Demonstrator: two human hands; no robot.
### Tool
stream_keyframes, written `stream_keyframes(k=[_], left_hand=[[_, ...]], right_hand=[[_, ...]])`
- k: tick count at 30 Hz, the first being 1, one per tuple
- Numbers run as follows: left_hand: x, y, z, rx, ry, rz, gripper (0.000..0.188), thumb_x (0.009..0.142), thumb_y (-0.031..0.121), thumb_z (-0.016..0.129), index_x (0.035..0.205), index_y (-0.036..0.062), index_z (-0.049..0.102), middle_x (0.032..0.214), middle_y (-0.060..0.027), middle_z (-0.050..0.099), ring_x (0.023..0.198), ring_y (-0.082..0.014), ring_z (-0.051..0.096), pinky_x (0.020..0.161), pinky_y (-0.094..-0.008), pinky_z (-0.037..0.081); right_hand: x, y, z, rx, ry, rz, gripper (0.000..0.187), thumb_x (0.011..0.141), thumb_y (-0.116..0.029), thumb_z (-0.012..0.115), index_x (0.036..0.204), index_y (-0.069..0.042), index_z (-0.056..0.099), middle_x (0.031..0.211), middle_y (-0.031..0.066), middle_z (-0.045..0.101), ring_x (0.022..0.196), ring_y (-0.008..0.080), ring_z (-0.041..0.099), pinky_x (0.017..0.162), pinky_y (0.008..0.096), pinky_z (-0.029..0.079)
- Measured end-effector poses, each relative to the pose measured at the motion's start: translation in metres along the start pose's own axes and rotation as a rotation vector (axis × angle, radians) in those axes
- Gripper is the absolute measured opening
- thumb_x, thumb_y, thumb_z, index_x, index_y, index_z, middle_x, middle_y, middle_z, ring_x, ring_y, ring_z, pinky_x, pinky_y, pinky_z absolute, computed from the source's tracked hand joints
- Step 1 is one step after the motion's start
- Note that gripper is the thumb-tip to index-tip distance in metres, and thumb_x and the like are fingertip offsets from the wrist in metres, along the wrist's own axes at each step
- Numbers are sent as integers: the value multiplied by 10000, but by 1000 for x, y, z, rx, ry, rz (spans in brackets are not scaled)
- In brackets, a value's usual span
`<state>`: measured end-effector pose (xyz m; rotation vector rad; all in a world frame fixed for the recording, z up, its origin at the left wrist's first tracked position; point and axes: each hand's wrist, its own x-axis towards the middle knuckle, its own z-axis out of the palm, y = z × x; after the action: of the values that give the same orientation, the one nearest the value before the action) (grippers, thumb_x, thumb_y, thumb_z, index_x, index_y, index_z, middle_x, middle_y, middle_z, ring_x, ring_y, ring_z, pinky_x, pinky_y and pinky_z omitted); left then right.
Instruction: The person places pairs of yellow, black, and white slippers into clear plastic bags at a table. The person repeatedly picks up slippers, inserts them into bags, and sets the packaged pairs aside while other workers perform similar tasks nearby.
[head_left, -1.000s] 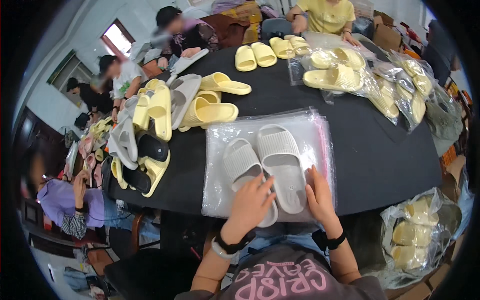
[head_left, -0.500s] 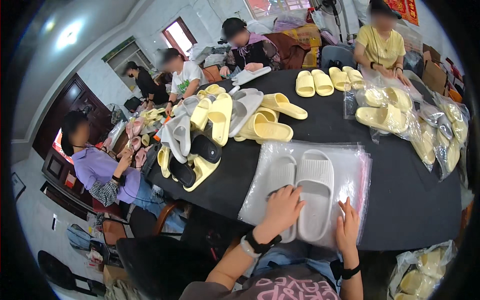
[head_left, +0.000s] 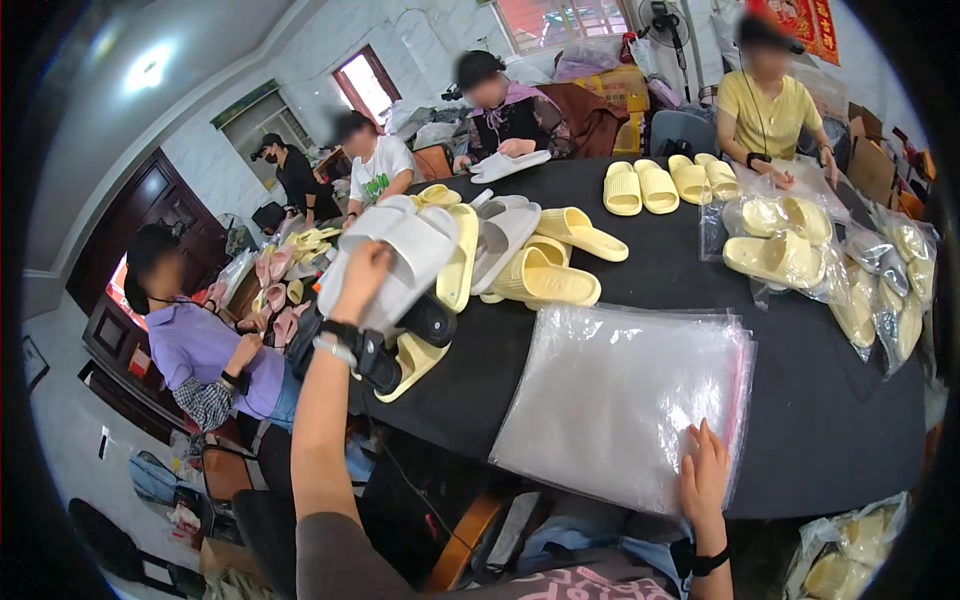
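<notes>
My left hand [head_left: 362, 280] reaches far over to the left side of the table, its fingers closed on a pair of light grey slippers [head_left: 412, 238] held up against the slipper pile. Some of the fingers are hidden by the slippers. Flat on the table before me lies a stack of clear plastic bags [head_left: 600, 400] with a pink strip along the right side. On the right part of this stack rests my right hand [head_left: 706, 465], fingers stretched out and holding nothing. Yellow slippers [head_left: 548, 275], grey slippers [head_left: 508, 228] and black slippers [head_left: 432, 322] make up the pile.
Two pairs of yellow slippers [head_left: 640, 188] stand at the table's far side. Bagged slippers [head_left: 785, 245] cover the right end, and another bag of slippers [head_left: 840, 560] sits at lower right. Several people work around the black table [head_left: 820, 420].
The grey slippers have left the bag stack, carried leftward and away from me by my left hand to the pile. My right hand stays on the bags, its fingers now lower.
</notes>
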<state>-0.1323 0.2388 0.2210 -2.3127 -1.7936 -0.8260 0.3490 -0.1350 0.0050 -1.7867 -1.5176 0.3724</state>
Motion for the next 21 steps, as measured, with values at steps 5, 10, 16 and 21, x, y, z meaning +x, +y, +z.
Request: stream_keyframes(k=[5, 10, 16, 21], left_hand=[[56, -87, -2, 341, 275, 42, 513, 779, 90, 675, 1284, 34, 601, 1487, -295, 374, 1217, -468, 510, 1019, -480, 444], [0, 11, 84, -13, 325, 274, 515, 816, 73, 664, 1314, 13, 549, 1474, -295, 385, 1292, -467, 439, 1100, -491, 352], [-171, 151, 110, -216, -172, 457, 587, 869, 263, 678, 1377, 31, 494, 1475, -215, 424, 1369, -415, 372, 1130, -555, 276], [-255, 177, 153, -27, -390, 351, 649, 950, 520, 511, 1457, 119, 453, 1545, -191, 347, 1442, -411, 269, 1159, -619, 162]], right_hand=[[2, -3, 5, -22, -5, 10, 659, 896, -215, 545, 1469, 51, 358, 1357, 171, 554, 1302, 354, 429, 1124, 464, 274], [-1, 8, 8, -88, 31, -2, 657, 867, -226, 613, 1448, 5, 410, 1335, 203, 543, 1286, 361, 450, 1104, 508, 280], [-1, 2, 9, -206, 45, -99, 632, 862, -301, 639, 1394, 1, 482, 1308, 185, 563, 1282, 349, 472, 1069, 499, 322], [-1, 3, 13, -269, 89, -170, 593, 866, -311, 635, 1364, -11, 518, 1291, 145, 582, 1278, 325, 481, 1058, 494, 343]])
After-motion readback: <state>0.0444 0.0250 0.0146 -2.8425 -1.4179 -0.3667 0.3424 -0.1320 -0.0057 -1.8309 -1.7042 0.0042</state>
